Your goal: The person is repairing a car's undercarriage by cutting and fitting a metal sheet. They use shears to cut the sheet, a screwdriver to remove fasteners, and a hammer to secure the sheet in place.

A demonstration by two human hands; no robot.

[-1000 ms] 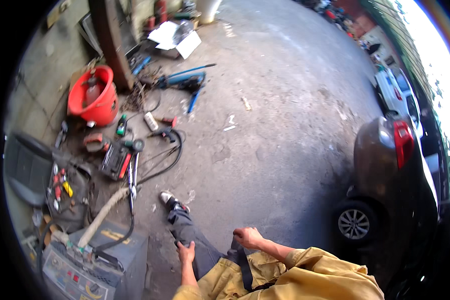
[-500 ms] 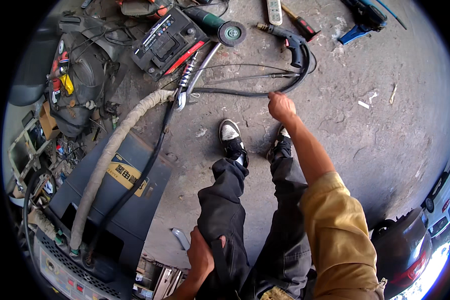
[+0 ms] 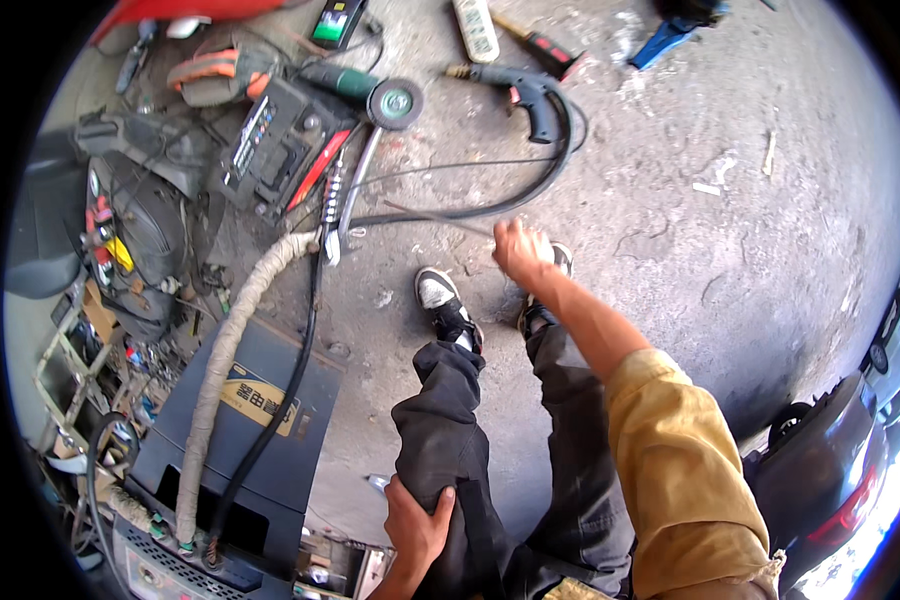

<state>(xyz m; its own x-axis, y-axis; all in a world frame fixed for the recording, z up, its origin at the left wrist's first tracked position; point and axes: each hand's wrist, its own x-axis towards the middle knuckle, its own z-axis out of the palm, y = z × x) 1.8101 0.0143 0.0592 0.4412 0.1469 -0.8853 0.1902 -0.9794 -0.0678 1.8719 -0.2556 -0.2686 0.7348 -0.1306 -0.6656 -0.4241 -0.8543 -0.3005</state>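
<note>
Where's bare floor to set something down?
Widest patch: the floor right of the right hand, between the gun-shaped tool and the dark car, with small white scraps on it. A narrower one lies between the grey machine and left shoe. Crowded: upper left, around the battery and grinder.

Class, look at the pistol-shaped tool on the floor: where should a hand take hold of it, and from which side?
Probably by the handle of the pistol-shaped tool, from the near side: it points toward the wearer, while the nozzle faces left. Avoid the red trigger; the black cable curves round on the right.
</note>
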